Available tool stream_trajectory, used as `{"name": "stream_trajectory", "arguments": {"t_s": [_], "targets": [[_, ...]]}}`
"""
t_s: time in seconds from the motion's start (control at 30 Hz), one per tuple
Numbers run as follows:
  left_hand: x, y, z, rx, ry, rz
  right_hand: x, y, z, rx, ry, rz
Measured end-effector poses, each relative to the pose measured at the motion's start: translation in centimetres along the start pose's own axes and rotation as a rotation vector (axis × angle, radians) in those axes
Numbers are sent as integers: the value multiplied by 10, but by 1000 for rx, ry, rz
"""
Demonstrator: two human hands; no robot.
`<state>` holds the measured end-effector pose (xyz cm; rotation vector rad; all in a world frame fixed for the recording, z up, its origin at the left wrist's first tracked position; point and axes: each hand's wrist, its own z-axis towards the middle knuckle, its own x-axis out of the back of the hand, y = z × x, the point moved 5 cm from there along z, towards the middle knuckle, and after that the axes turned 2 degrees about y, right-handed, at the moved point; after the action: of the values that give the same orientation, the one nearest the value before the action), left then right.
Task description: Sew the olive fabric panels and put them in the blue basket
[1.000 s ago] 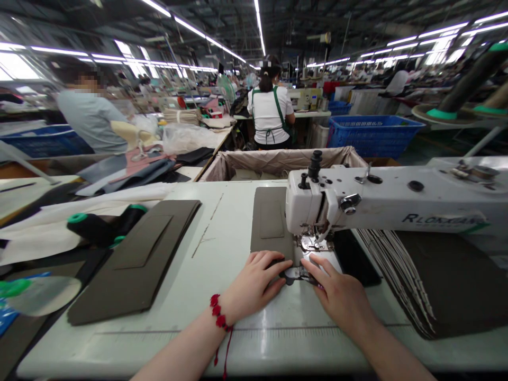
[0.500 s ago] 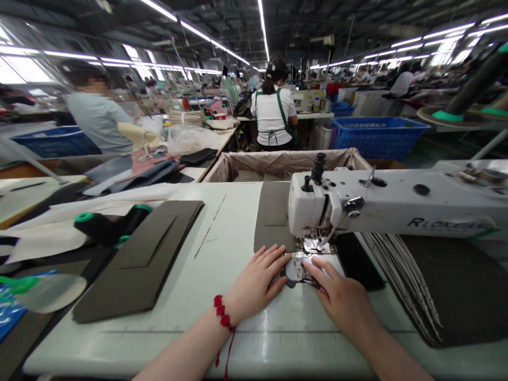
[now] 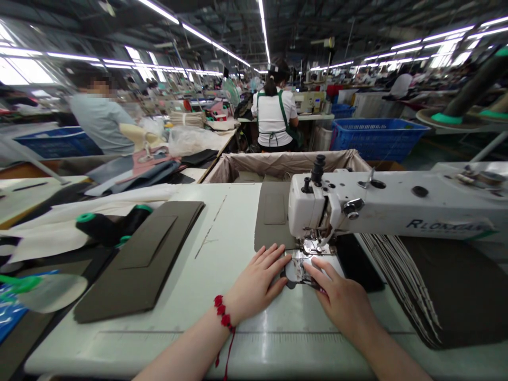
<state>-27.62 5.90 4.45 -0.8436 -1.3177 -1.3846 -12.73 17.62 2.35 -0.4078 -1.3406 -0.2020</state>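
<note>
A white sewing machine (image 3: 381, 198) reaches in from the right, its needle area above a shiny metal plate (image 3: 294, 269). Beneath and behind the machine head lies a dark olive fabric panel (image 3: 273, 206) with a rectangular patch. My left hand (image 3: 260, 278) rests flat, fingers stretched out, with its fingertips at the panel's near edge beside the plate. A red braided bracelet (image 3: 222, 312) circles the left wrist. Over the right side of the plate is my right hand (image 3: 341, 296), fingers extended and apart, fingertips close to the presser foot (image 3: 315, 246). Nothing shows in its grasp.
Stacked olive panels (image 3: 138, 264) lie left; more layered pieces (image 3: 456, 286) lie right. A black flat object (image 3: 359, 264) sits beside the machine bed. Black thread spools (image 3: 99, 227) stand at left. Behind the table is a cloth-lined bin (image 3: 286, 159). Two co-workers sit farther back.
The olive panel under the machine has shifted very slightly away from me. Both hands keep nearly the same place and pose.
</note>
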Motion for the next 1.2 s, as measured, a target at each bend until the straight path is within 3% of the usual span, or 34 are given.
{"name": "stream_trajectory", "arguments": {"t_s": [1.0, 1.2], "targets": [[-3, -5, -4, 10, 120, -29, 4, -5, -2, -27, 52, 21], [6, -6, -4, 119, 217, 88, 9, -8, -4, -39, 63, 50]]}}
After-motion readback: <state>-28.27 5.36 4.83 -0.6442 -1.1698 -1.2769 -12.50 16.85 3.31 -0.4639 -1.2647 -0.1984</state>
